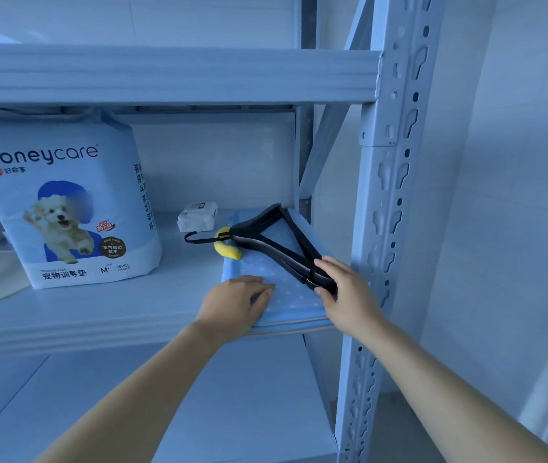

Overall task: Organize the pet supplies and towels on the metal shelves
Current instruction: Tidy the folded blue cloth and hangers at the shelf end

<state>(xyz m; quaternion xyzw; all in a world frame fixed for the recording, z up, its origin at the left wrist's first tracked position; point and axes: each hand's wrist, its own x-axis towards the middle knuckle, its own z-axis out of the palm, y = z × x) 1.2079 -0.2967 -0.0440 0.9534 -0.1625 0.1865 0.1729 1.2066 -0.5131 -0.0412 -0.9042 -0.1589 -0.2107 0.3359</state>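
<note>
pad pack [65, 208] left | wipes [198, 216] mid-back | hangers [279, 242] on towel [286, 295] right

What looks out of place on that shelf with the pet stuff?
The black hangers lie flat on the folded blue towel, one end gripped by the right hand. They look odd among pet supplies; a yellow item pokes out beneath them.

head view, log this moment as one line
left hand flat on folded blue towel | right hand gripping black hangers | shelf
</note>
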